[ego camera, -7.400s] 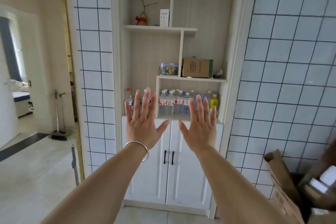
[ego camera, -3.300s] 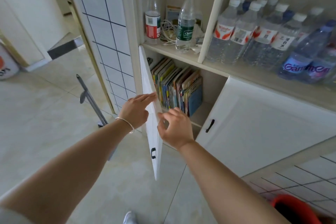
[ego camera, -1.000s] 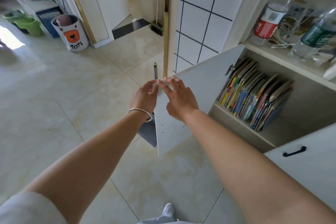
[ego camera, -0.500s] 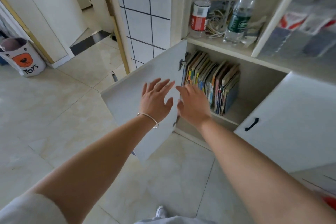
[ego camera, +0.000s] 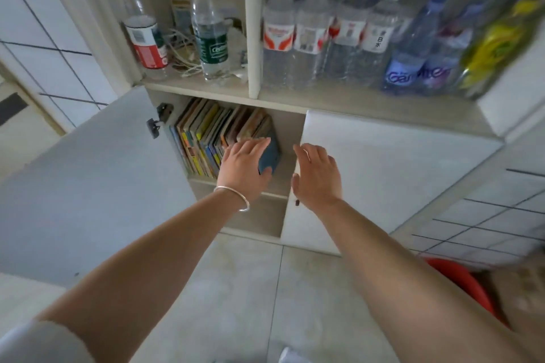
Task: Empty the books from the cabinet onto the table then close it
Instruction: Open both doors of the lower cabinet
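- Both forearms reach forward over the tiled floor [ego camera: 241, 280].
- Right hand [ego camera: 317, 175], fingers spread and empty, hovers before the closed right door [ego camera: 383, 174].
- Left hand [ego camera: 246, 165] lies loosely on the blue book [ego camera: 269, 158], not gripping it.
- Books [ego camera: 212, 132] stand in the cabinet [ego camera: 253, 215] behind the open left door [ego camera: 88, 180].
- Bottles [ego camera: 318, 29] line the shelf above.

the cabinet's left door [ego camera: 88, 180] is a smooth, matt white panel, and the right door [ego camera: 392, 174] has the same flat finish. the shelf [ego camera: 339, 100] above them shows a pale wood-grain surface, matt and lightly streaked. the books [ego camera: 206, 132] have paper or card covers in mixed colours (the blue one [ego camera: 269, 156] at the end looks dull rather than shiny). the bottles [ego camera: 312, 32] are clear plastic with printed labels and plastic caps. a thin bracelet [ego camera: 236, 197] on the left wrist gleams like polished metal. the floor [ego camera: 236, 289] is pale stone-look tile with a soft sheen.
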